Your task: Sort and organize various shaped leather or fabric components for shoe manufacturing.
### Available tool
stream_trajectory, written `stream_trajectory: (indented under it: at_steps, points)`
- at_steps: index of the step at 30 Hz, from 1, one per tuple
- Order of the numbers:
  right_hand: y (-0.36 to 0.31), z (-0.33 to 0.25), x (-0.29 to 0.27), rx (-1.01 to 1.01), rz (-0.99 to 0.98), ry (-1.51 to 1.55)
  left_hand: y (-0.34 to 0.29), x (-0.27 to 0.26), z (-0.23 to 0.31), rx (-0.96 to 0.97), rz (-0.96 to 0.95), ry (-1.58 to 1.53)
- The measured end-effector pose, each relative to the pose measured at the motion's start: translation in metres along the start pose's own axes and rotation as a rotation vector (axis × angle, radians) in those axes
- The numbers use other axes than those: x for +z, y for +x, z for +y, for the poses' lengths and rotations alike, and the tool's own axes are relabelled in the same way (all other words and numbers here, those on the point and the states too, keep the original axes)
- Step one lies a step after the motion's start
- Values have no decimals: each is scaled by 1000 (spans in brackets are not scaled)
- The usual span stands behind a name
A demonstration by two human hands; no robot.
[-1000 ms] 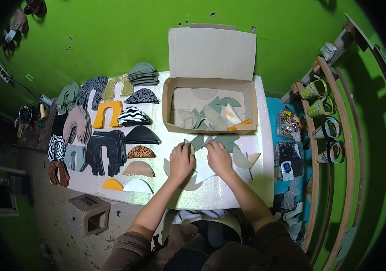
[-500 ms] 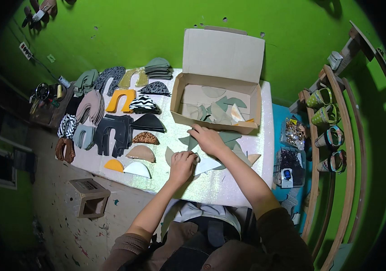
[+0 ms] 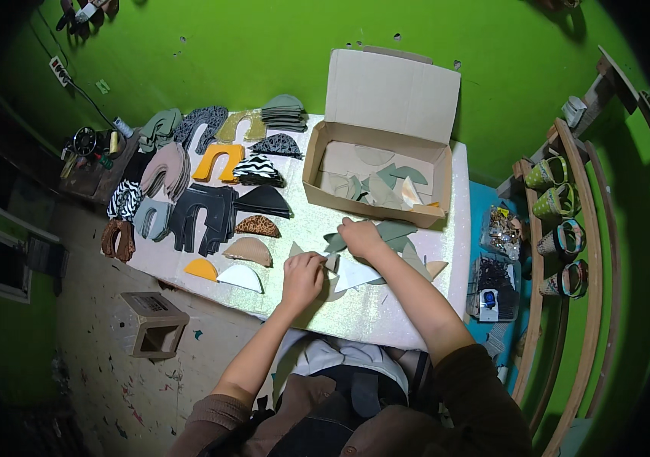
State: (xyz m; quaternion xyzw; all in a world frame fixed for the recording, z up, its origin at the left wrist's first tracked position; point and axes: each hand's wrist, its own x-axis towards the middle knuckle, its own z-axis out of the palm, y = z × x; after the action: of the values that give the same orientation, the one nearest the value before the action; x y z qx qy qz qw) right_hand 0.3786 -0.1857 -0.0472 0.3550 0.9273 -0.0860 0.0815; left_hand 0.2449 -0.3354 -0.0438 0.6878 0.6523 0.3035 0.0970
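Observation:
Near the table's front edge, my left hand (image 3: pixel 304 277) is closed, its thumb and fingertips pinching a small grey-brown cut piece (image 3: pixel 332 263). My right hand (image 3: pixel 361 238) rests farther forward, its fingers bent down over a loose pile of olive-green cut pieces (image 3: pixel 396 231); what lies under its fingertips is hidden. Between the hands and below the right wrist lies a white pointed piece (image 3: pixel 352 275). A small tan piece (image 3: pixel 437 268) sits right of the right forearm. Just beyond the pile stands an open cardboard box (image 3: pixel 371 208) with green, beige and white cut pieces inside.
Stacks of U-shaped pieces (image 3: pixel 218 162) and half-moon pieces (image 3: pixel 249 250) cover the table's left side. Plastic tubs (image 3: pixel 495 284) stand at the right beside a wooden rack (image 3: pixel 565 251) holding small shoes (image 3: pixel 561 199). A small carton (image 3: pixel 153 324) sits on the floor.
The whole view has shifted, so the table appears farther right. Against the table, my left hand has drawn slightly left with its pinch. My right hand has stayed over the green pieces.

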Motion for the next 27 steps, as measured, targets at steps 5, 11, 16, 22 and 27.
stream_trajectory:
  at_steps: [5, 11, 16, 22, 27]
  points:
    - [-19, -5, -30, 83, 145, 395, 0, -7, -8, -69, 34, -53]
    - [-40, -29, -37, 344, 69, 1572, 8, -14, -13, -390, -48, -623]
    - [-44, -69, -27, 447, 16, 1654, 18, -14, -29, -590, -226, -1037]
    - [-39, -77, -11, 544, 88, 1765, 19, -22, -58, -684, -175, -1129]
    - [-42, -76, -3, 534, -9, 1848, 18, -35, -79, -711, -244, -1134]
